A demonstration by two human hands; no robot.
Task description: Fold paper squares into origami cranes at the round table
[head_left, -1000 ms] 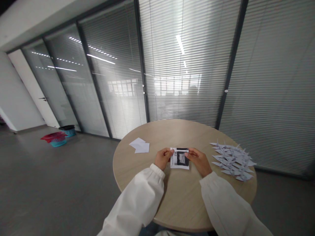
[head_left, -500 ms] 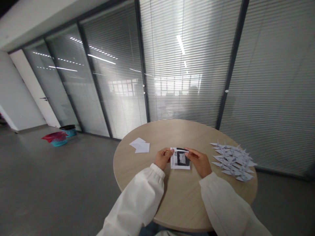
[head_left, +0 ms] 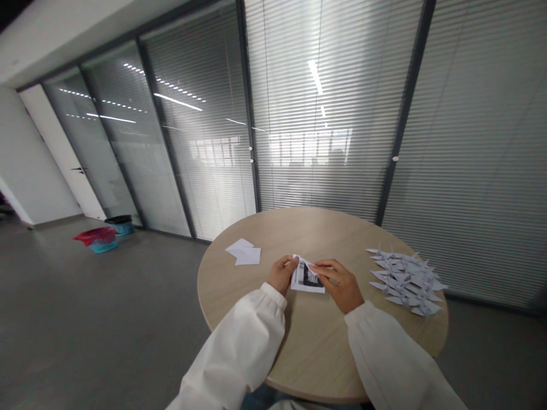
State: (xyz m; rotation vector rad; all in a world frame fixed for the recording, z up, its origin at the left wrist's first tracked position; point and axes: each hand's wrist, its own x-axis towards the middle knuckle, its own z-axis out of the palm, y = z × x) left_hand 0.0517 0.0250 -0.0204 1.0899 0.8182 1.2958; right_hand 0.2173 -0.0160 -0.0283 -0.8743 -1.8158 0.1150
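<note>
A small printed paper [head_left: 308,280], white with a dark picture, is between my hands over the round table. My left hand [head_left: 282,274] pinches its upper left corner. My right hand [head_left: 342,283] holds the upper right part, which is folded over diagonally toward the left. At the table's left lie white folded paper pieces [head_left: 244,252]. Several folded paper cranes [head_left: 405,280] are grouped on the right side.
The round wooden table [head_left: 307,353] stands before a glass partition with blinds [head_left: 316,171]. On the floor at the left are a blue bin with a red bag [head_left: 102,240] and one with a black bag [head_left: 123,225].
My right hand has moved left and brought the paper's upper right corner over in a diagonal fold. My left hand stays at the upper left corner.
</note>
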